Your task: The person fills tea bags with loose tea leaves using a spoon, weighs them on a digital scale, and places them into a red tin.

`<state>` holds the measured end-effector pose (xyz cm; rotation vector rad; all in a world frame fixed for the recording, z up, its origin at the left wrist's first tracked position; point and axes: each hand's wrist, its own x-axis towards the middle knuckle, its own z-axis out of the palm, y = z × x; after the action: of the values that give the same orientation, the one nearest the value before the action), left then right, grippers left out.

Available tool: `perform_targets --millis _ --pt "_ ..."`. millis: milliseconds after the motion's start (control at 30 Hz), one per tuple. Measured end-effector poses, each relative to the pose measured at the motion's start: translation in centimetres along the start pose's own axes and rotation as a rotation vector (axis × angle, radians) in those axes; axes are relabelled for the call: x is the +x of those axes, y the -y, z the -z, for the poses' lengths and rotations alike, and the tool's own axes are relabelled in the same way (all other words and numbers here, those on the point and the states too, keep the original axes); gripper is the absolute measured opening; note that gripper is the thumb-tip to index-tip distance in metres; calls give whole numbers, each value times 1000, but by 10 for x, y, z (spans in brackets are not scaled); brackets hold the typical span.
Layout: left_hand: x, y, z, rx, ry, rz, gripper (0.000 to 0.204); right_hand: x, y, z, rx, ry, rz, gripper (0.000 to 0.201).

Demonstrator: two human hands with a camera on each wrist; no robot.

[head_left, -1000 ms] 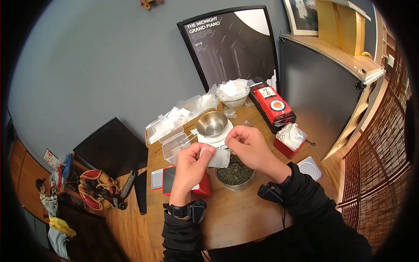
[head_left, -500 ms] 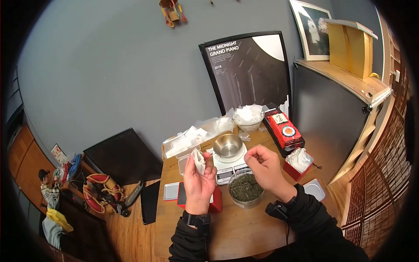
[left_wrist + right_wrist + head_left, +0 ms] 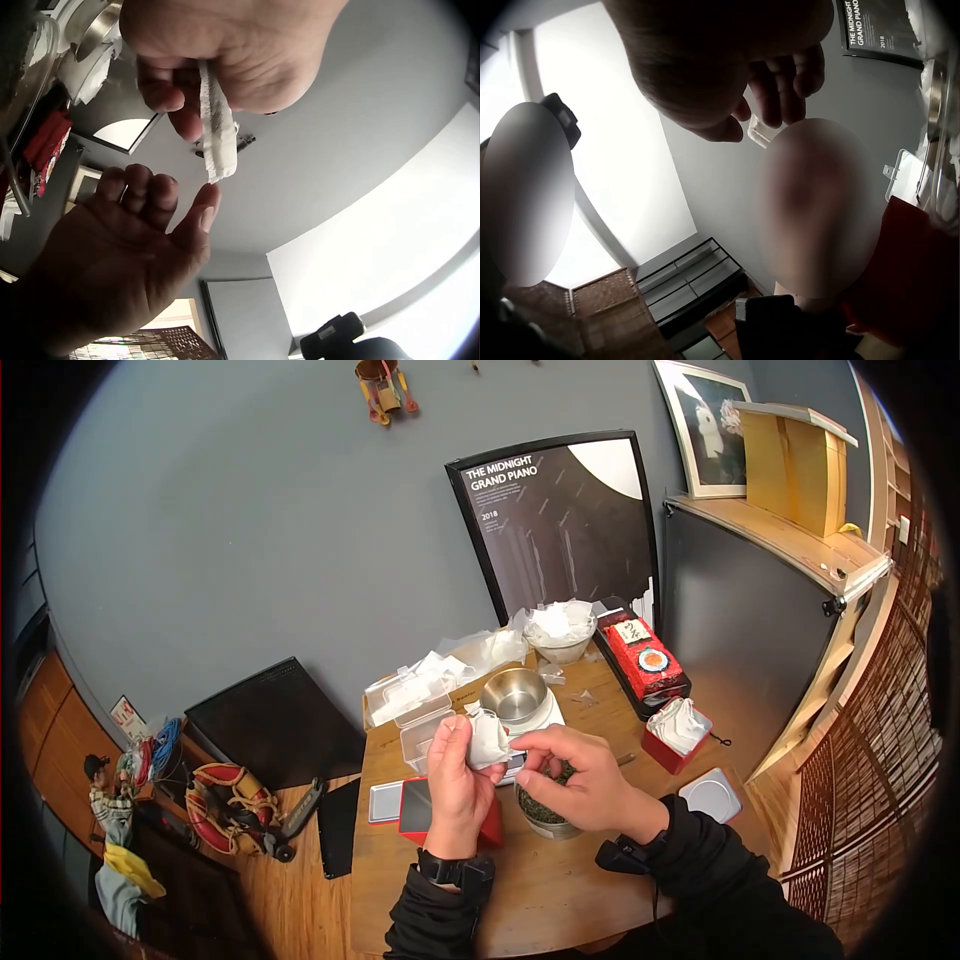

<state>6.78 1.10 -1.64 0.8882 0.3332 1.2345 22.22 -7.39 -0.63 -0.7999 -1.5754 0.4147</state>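
Left hand [image 3: 455,790]: thumb and fingers clamped on a small white pouch [image 3: 487,741], raised above the table [image 3: 570,905], in front of the metal bowl [image 3: 514,703]. Right hand [image 3: 590,788]: fingers bent, thumb and forefinger apart, nothing gripped. Its fingertips are at the pouch's right edge; cannot tell whether they touch. Below, partly hidden by the right hand, a round container [image 3: 552,830] of dark dried leaves [image 3: 543,807]. To the right, a red tin [image 3: 664,755] holding white pouches [image 3: 680,725].

Step in hand, my judgement: working at the pouch's edge, opening or closing it; which, unclear. Next move would call for a steady left hold and a light right pinch on the edge. The thin material could crumple or tear if pulled hard.
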Motion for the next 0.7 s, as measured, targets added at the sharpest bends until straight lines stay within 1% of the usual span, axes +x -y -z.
perform_targets --millis 100,300,433,467,533,600,667,700 --pt "0 1 -1 20 -35 -4 13 -1 -2 0 -33 16 -4 31" --pt "-2 3 -1 80 -2 -22 14 -3 -5 -2 -16 -1 -67 27" --pt "-2 6 2 152 36 -71 15 -2 -7 -3 -19 -2 -70 27" --pt "-2 6 2 194 43 -94 16 -1 -5 -2 -34 27 -86 27" --pt "-3 8 3 178 25 -89 14 0 -5 -2 -48 56 -101 28" --pt "-4 7 2 162 5 -86 16 0 -6 -2 19 75 -186 23" --pt "-7 4 0 211 130 -157 37 0 -6 -1 58 87 -209 24" --pt "-9 2 -1 211 130 -156 37 -1 -6 0 97 97 -231 25"
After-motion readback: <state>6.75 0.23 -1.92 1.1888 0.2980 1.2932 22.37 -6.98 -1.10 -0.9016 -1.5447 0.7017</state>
